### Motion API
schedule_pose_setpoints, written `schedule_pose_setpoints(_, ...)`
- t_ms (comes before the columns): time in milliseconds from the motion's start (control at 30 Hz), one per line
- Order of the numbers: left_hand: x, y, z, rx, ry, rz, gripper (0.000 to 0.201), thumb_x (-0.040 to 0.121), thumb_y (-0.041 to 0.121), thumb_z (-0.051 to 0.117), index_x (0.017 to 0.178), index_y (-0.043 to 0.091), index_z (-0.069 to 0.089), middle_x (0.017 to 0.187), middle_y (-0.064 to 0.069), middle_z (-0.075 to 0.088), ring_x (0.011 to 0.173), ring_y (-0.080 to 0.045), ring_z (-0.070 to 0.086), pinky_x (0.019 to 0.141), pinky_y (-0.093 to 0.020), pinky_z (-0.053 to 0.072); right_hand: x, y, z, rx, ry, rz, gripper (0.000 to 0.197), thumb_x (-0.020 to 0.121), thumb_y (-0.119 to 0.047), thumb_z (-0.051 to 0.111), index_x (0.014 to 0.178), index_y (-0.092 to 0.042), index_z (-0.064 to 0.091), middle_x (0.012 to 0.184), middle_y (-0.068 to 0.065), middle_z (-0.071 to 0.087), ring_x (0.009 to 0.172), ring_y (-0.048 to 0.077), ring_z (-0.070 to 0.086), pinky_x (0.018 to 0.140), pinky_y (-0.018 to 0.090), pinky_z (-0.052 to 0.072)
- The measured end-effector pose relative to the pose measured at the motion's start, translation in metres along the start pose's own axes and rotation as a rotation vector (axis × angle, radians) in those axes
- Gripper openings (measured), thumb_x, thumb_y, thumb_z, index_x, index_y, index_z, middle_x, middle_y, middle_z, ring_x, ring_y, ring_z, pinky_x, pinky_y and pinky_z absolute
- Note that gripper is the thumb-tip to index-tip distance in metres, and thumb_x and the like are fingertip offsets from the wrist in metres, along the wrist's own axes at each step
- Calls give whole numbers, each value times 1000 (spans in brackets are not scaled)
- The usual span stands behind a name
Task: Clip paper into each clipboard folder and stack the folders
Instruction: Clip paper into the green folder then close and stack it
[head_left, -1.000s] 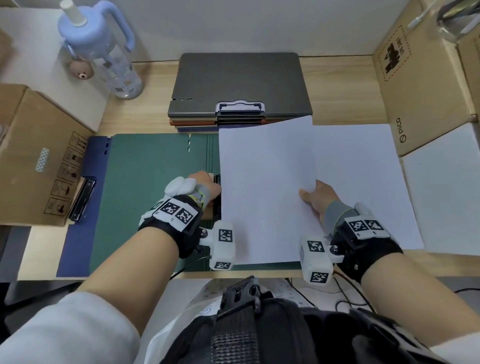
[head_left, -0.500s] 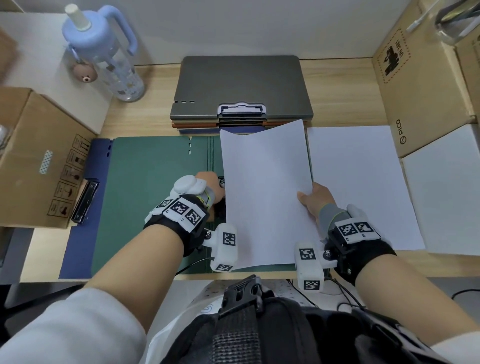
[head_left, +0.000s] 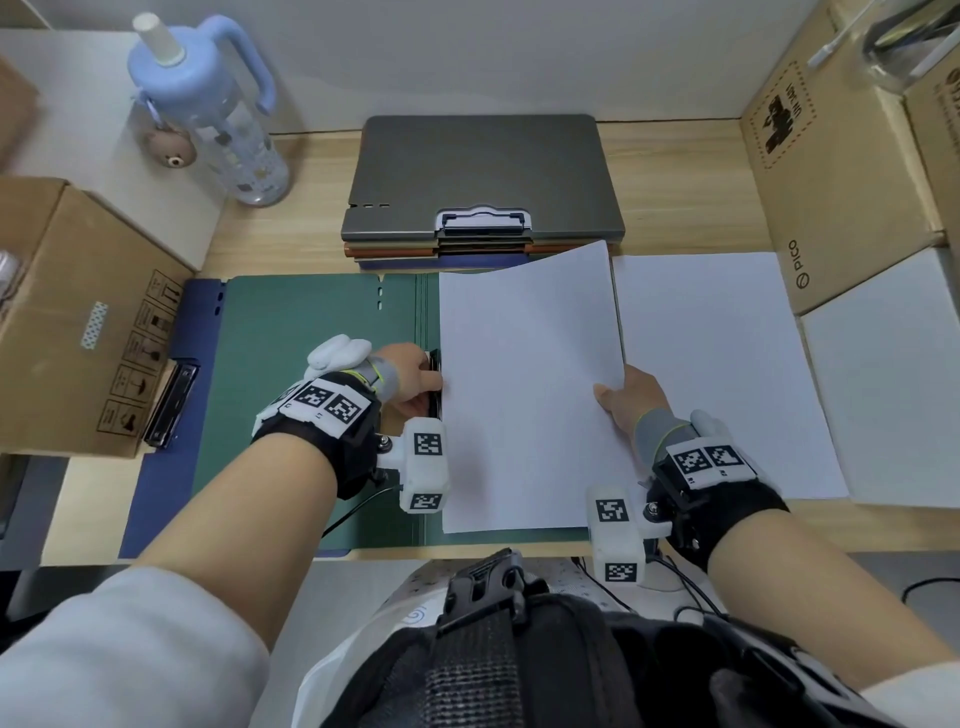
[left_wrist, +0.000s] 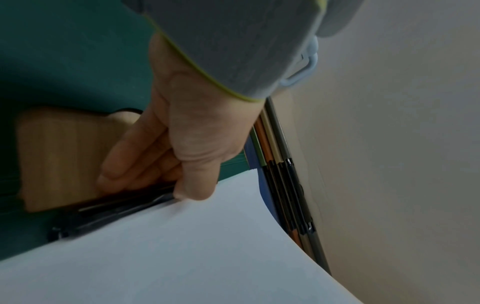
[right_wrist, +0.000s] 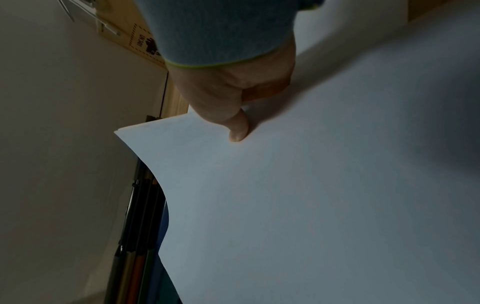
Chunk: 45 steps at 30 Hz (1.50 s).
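A green clipboard folder (head_left: 311, 364) lies open on the desk, on top of a blue folder (head_left: 161, 493). My left hand (head_left: 410, 379) grips the green folder's black clip (head_left: 434, 384), thumb on top and fingers curled under it (left_wrist: 161, 164). My right hand (head_left: 626, 400) pinches the right edge of a white sheet (head_left: 524, 395), thumb on top (right_wrist: 237, 127). The sheet lies over the folder's right half with its left edge at the clip (left_wrist: 124, 207). Its far end curls upward.
A stack of closed folders (head_left: 483, 176), grey on top, sits at the back centre. More white paper (head_left: 717, 374) lies to the right. Cardboard boxes stand at the left (head_left: 67, 322) and right (head_left: 831, 171). A blue water bottle (head_left: 208, 104) stands back left.
My right hand has carried the sheet leftward off the paper pile, squaring it over the green folder until its left edge meets the clip. My left hand stayed on the clip.
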<state>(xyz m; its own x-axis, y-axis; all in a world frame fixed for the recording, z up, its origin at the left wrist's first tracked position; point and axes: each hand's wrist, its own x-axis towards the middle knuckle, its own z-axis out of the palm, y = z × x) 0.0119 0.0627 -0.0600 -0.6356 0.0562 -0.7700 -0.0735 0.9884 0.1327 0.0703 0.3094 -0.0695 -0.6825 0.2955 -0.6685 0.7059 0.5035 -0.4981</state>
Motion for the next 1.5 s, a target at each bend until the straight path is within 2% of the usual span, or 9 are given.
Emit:
schedule_pose_setpoints(167, -1, -1, -1, -16, -12, 7, 36, 96, 30, 46, 112, 0, 60, 93, -8, 55, 85, -24, 51, 73, -28, 37, 0, 0, 1, -16, 5, 0, 36, 96, -15, 46, 130, -4, 51, 130, 14, 57, 118, 34, 54, 97, 35, 41)
schedule_pose_setpoints(300, 0, -3, 0, -46, -17, 26, 25, 97, 30, 46, 92, 8, 56, 92, -7, 57, 80, -22, 54, 66, -25, 40, 1, 0, 0, -49, 11, 8, 38, 95, -16, 47, 131, -3, 49, 132, 15, 55, 120, 34, 52, 99, 35, 40)
schedule_pose_setpoints(467, 0, -3, 0, -106, 12, 29, 33, 98, 26, 45, 66, 16, 46, 85, -5, 57, 34, 2, 53, 34, -8, 38, 1, 2, -1, -51, 16, 0, 37, 95, -15, 47, 131, -5, 50, 132, 15, 56, 120, 34, 52, 97, 34, 40)
schedule_pose_setpoints(667, -4, 3, 0, -167, -5, -19, 34, 98, 24, 45, 67, 11, 47, 68, -2, 56, 22, 5, 46, 27, -6, 33, -2, 4, 1, 15, 7, -2, 37, 95, -14, 48, 131, -2, 50, 131, 16, 56, 119, 34, 53, 97, 34, 41)
schedule_pose_setpoints(833, -3, 4, 1, -146, -12, -28, 33, 97, 26, 45, 67, 10, 50, 63, -2, 58, 32, -5, 53, 39, -14, 42, -4, 3, 8, 39, -6, -2, 37, 95, -13, 48, 130, -1, 50, 131, 16, 56, 120, 34, 53, 100, 36, 41)
schedule_pose_setpoints(1000, -7, 11, 3, -32, 20, -61, 34, 95, 29, 46, 66, 11, 42, 71, -5, 48, 56, -17, 42, 54, -24, 33, -3, 3, 7, 50, -7, 7, 37, 95, -13, 48, 131, -2, 49, 131, 15, 56, 120, 33, 53, 99, 35, 41)
schedule_pose_setpoints(1267, -20, 31, 3, 92, 32, -125, 44, 100, 28, 38, 60, 12, 29, 61, -3, 31, 53, -15, 31, 51, -21, 23, -1, 2, 6, 20, -6, 27, 37, 95, -14, 48, 130, -1, 49, 132, 16, 55, 120, 33, 52, 98, 34, 41)
schedule_pose_setpoints(1367, -22, 36, 2, 107, 21, -119, 36, 101, 32, 36, 77, 5, 41, 79, -7, 43, 79, -18, 42, 71, -26, 29, -1, 1, 7, -3, -6, 32, 38, 95, -14, 47, 131, -2, 48, 132, 16, 55, 120, 33, 52, 98, 34, 40)
schedule_pose_setpoints(1500, -23, 36, 2, 95, 31, -121, 43, 101, 30, 36, 63, 8, 33, 65, -3, 36, 55, -16, 34, 52, -23, 22, 0, -1, 7, -27, -9, 42, 40, 96, -16, 47, 133, -1, 45, 135, 15, 52, 123, 33, 50, 100, 35, 39)
